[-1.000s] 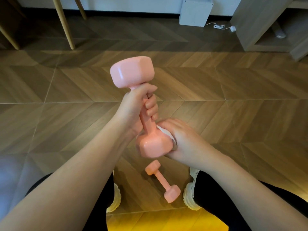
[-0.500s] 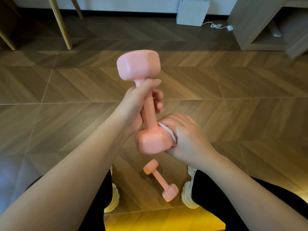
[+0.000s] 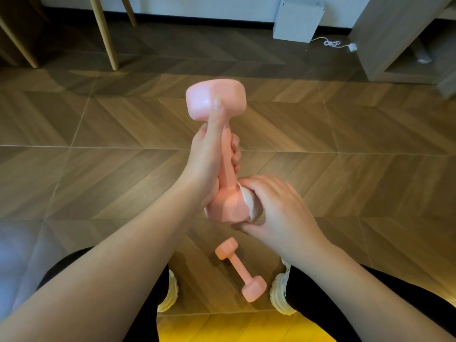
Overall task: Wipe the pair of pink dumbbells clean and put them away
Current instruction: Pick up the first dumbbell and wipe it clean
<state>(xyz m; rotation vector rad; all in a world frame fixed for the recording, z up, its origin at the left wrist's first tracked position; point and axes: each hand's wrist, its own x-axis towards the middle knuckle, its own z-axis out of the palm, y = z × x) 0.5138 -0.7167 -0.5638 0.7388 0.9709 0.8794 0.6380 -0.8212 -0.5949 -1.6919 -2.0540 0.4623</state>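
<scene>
Two hands work on one dumbbell. Our left hand (image 3: 209,164) is clamped round the handle of the held dumbbell (image 3: 226,146). Its fingers curl in from the far side, and the thumb lies straight up the shaft with its tip on the upper head. Our right hand (image 3: 278,213) cups the lower head from the right. Its fingers and thumb bend round a white cloth (image 3: 248,202), which is pressed between the palm and the pink surface. Only a crumpled edge of the cloth shows.

We count two pink dumbbells, one cloth and two pale shoes. Half a second ago the left thumb folded across the handle; now it reaches up onto the head. The right thumb has also slid beneath the lower head.

The held dumbbell's long axis runs nearly upright in our view. Its upper head points away from us and slightly left, and its lower head points toward us. The second dumbbell (image 3: 240,269) lies where it lay before, on the wooden floor (image 3: 345,169) below the hands. It sits between the left shoe (image 3: 170,292) and the right shoe (image 3: 280,297), with its axis slanting from far left to near right.

Farther off stand three wooden legs (image 3: 106,33), a white box (image 3: 297,19) by the wall, a white cable (image 3: 332,43) and a grey cabinet (image 3: 394,33).
</scene>
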